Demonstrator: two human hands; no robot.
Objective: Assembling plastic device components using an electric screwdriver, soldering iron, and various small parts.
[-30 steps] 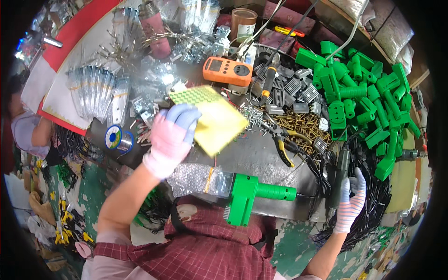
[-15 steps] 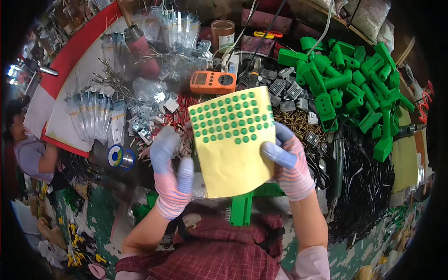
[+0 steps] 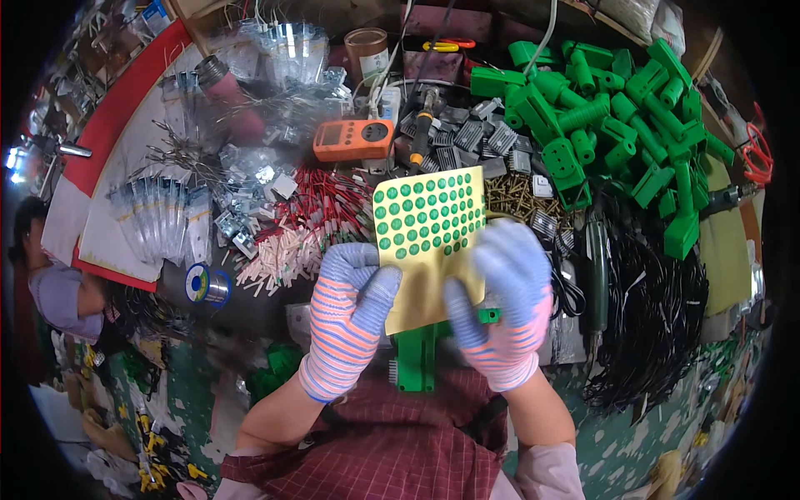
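Cluttered bench point(image 3: 254, 307), green floor point(image 3: 187, 383): left hand point(image 3: 346, 321) pinches yellow sheet point(image 3: 427, 258), right hand point(image 3: 510, 308) too blurred to tell.

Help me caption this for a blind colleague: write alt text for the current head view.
A yellow sheet with rows of green dots is held up in a striped-gloved left hand, with the motion-blurred right hand at its other side. Around them are an orange meter, heaped green plastic parts and a bundle of black cables.

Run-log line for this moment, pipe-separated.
left hand: grip on yellow sticker sheet, left edge | right hand: blurred at right edge, contact unclear | green housing: partly hidden by sheet | orange meter: beyond sheet
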